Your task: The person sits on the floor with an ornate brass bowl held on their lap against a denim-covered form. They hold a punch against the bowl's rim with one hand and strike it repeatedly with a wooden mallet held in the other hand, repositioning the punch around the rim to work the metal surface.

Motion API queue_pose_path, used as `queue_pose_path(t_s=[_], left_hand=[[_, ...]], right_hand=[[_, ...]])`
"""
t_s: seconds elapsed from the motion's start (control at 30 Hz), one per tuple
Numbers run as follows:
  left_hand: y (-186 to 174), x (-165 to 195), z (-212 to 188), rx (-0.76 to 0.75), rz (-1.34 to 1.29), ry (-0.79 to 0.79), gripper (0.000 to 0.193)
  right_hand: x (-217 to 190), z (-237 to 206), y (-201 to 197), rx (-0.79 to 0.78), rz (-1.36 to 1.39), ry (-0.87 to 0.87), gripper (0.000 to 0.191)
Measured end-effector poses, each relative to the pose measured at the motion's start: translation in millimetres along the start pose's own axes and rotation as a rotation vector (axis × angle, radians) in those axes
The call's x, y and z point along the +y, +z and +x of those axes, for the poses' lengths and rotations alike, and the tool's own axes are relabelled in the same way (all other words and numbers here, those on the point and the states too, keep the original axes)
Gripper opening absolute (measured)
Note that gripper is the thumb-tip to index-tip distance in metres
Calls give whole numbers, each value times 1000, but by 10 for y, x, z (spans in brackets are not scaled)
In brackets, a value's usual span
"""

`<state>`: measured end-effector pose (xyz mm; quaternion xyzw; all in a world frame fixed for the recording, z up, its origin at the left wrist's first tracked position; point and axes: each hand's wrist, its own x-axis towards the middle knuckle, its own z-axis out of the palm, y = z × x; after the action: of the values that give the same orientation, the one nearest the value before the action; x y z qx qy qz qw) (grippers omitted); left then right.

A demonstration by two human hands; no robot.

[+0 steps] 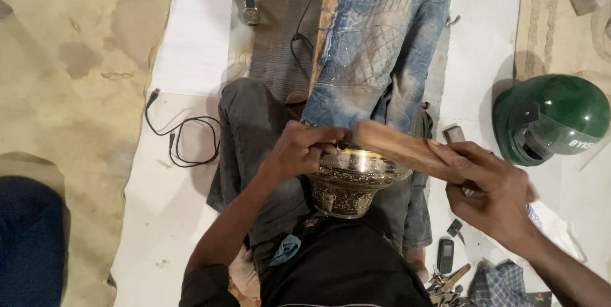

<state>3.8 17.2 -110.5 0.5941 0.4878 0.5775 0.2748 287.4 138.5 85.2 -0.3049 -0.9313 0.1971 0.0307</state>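
Left hand: we find the left hand [305,148] closed at the near-left rim of the engraved metal bowl [353,183], fingers curled tight over the edge; whether a small tool sits inside the grip we cannot tell.
Right hand: we record the right hand [487,189] wrapped firmly round the right end of a wooden block [398,145], which lies slantwise with its left end over the bowl's rim.
Bowl position: we see the bowl in the centre of the scene, resting on the person's lap between the legs, its patterned side facing us and its shiny inside tilted away.
Legs: we note dark trousers [251,135] on the left and faded blue jeans [379,46] running to the far side.
Right surroundings: we observe a green helmet [550,119] well apart on the right, and a small dark phone [445,255] beside a bunch of keys [445,281] near the right forearm.
Left surroundings: we log a black cable [184,138] looped on the white sheet [191,40].
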Motion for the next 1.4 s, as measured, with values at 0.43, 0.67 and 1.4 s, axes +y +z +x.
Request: queue_pose_path(t_s=[0.43, 0.67, 1.4], left_hand=[[-37, -28, -15, -14, -24, 50, 50], [-21, -45, -24, 17, -31, -16, 44], [-87, -44, -20, 46, -126, 18, 49]], right_hand=[[-34, 29, 1, -47, 297, 115, 84], [-98, 66, 26, 18, 133, -11, 81], [-52, 119, 83, 21, -196, -75, 84]])
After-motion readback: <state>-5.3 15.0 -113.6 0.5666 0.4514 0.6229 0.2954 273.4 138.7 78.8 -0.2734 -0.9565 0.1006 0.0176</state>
